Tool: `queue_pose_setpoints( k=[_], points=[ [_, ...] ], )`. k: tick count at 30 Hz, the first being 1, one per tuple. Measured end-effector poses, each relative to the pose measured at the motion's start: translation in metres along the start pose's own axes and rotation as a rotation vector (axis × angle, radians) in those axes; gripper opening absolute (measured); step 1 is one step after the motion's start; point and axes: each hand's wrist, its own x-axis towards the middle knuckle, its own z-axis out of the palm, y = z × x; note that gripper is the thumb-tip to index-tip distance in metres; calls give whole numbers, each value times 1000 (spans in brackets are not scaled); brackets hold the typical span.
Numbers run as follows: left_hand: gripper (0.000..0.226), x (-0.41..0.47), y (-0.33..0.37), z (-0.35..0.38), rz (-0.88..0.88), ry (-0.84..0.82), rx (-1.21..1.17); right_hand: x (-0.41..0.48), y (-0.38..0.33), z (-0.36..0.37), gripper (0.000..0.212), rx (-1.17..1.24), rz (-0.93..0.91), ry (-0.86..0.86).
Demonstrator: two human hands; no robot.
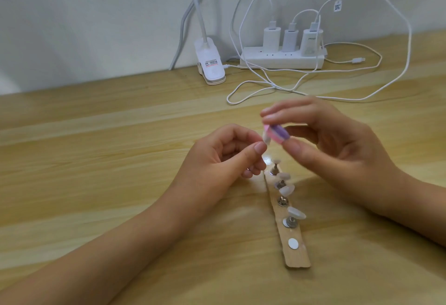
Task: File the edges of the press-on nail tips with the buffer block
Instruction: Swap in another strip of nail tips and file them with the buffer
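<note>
My right hand (337, 150) pinches a small pink and purple buffer block (350, 133) between thumb and fingers, above the table. Its left end touches a pale nail tip (338, 139) that my left hand (224, 160) holds between thumb and forefinger; the tip is partly hidden by my fingers. Below both hands a wooden strip (293, 254) lies on the table, bearing metal studs. Several more translucent nail tips (296, 213) sit on those studs. One white round pad (292, 243) near the strip's close end carries nothing.
At the back of the wooden table (96, 160) a white power strip (282, 59) holds three chargers, with white cables (265, 87) looping across the table toward my hands. A white clip lamp base (210, 63) stands left of it, against the wall.
</note>
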Motion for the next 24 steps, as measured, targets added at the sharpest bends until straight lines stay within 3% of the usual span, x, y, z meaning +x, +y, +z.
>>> queue_pose_setpoints(
  k=[8, 12, 16, 20, 24],
  points=[
    [16, -1, 1, -2, 34, -9, 130, -1, 2, 1, 25, -290, -111, -111],
    [10, -1, 2, -2, 15, -7, 117, 2, 3, -2, 26, -248, 2, -28],
    [9, -2, 3, -1, 11, -7, 138, 0, 2, 1, 24, -320, -100, -85],
    [9, -2, 2, -2, 2, 2, 145, 2, 3, -2, 25, -250, 20, -23],
    [8, -3, 3, 0, 4, -3, 150, 1, 4, -1, 21, -310, -44, -76]
  ],
)
